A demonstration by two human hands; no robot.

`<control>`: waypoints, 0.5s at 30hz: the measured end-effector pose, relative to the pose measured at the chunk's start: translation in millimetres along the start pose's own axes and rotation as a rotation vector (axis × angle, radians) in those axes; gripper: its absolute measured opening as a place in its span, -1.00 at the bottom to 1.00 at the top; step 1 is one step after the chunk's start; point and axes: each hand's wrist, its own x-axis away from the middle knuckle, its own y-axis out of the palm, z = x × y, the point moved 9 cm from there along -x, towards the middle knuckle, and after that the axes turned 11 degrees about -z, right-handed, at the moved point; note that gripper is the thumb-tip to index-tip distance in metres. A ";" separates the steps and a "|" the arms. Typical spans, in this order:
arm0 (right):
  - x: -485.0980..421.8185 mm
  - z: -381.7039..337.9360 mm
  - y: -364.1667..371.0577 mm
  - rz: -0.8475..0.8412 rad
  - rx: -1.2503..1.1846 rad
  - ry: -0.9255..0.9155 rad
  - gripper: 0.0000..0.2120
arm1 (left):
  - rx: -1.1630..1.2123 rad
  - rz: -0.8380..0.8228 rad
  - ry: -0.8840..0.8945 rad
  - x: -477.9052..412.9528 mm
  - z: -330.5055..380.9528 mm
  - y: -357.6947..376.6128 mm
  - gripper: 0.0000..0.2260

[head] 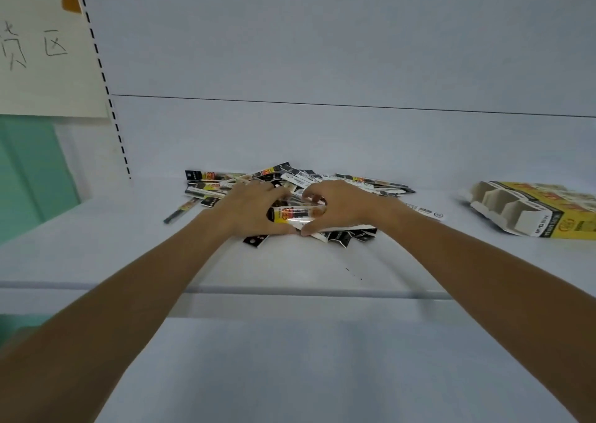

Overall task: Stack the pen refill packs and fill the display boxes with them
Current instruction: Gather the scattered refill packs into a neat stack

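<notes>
Head view: left hand (250,208), right hand (345,205) both curled round glossy black-and-yellow refill packs (292,215), seemingly squaring them into a stack.

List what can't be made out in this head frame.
Head view:
- How many packs are gripped: covered by the left hand and right hand.
- Print on the packs: too small to read.
- The display box: right end cut off by the right edge.
- The paper sign: cut off by the left edge.
</notes>
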 end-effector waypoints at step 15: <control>60.1 27.8 -11.4 0.125 -0.025 0.029 -0.48 | 0.035 0.148 -0.069 45.0 17.8 -27.6 -0.24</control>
